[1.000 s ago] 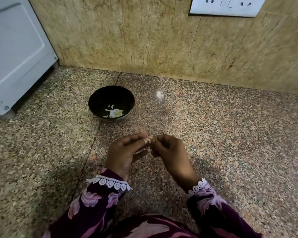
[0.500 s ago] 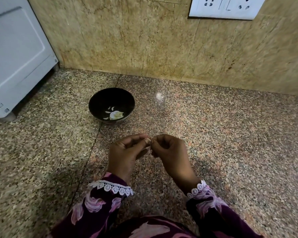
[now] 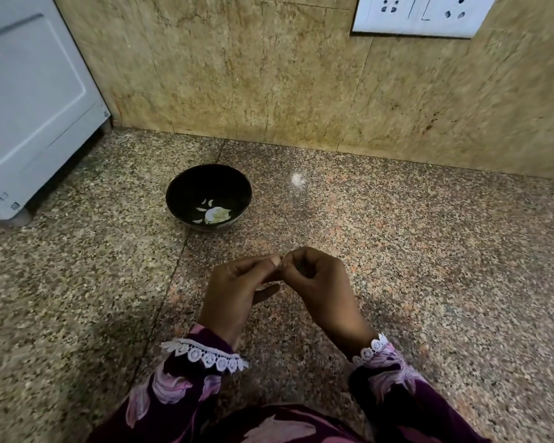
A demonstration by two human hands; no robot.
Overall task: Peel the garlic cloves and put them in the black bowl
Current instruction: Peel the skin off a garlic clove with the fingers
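Note:
The black bowl (image 3: 186, 187) stands on the granite counter, ahead and left of my hands. Pale garlic pieces (image 3: 216, 215) and a few thin white scraps lie at its bottom. My left hand (image 3: 237, 289) and my right hand (image 3: 317, 282) meet fingertip to fingertip a short way in front of the bowl, above the counter. Both pinch a small garlic clove (image 3: 279, 266) between thumbs and fingers; it is almost wholly hidden by the fingertips.
A white appliance (image 3: 29, 107) stands at the far left on the granite counter (image 3: 429, 266). A tan tiled wall (image 3: 269, 75) closes the back, with a white socket plate (image 3: 419, 14) at the upper right.
My hands stay together in the same pinch, with only small finger movement. The view has tilted slightly, so the bowl sits a little lower in the frame.

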